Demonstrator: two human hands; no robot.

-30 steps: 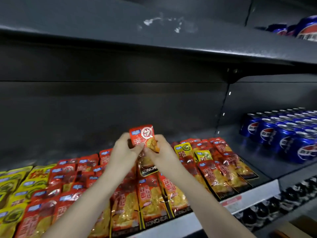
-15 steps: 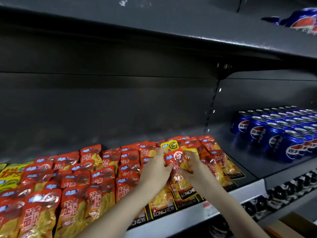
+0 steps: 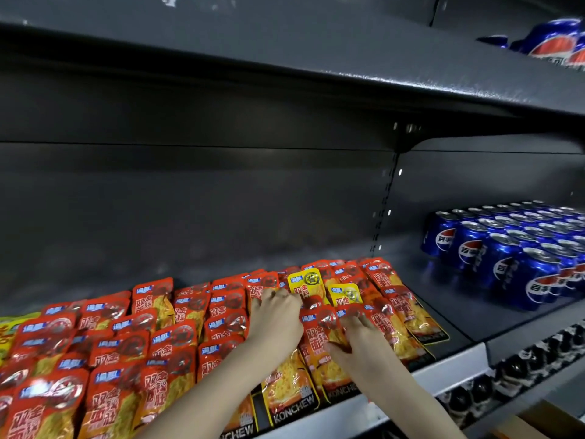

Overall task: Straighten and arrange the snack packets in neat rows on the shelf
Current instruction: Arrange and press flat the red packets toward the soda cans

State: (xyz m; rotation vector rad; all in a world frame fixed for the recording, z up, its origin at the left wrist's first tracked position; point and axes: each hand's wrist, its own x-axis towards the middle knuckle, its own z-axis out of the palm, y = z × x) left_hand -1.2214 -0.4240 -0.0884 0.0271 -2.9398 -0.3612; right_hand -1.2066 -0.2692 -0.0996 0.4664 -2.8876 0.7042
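Red snack packets (image 3: 177, 337) lie in overlapping rows across the dark shelf (image 3: 449, 370). Two yellow packets (image 3: 305, 285) sit among the red ones near the back. Both of my hands are down on the rows right of centre. Between them lies one red packet (image 3: 318, 326), flat on top of the row. My left hand (image 3: 275, 318) has its fingers curled at that packet's upper left edge. My right hand (image 3: 361, 340) pinches its right side, thumb below and fingers on top.
Blue Pepsi cans (image 3: 506, 258) stand in rows on the right part of the shelf, past a bare strip. More cans (image 3: 557, 42) sit on the shelf above. Dark bottles (image 3: 522, 362) fill the shelf below. Yellow-green packets (image 3: 9, 331) show at the far left.
The red packet that I held up above the rows has come down and to the right. It now lies on the row with both hands still on it.
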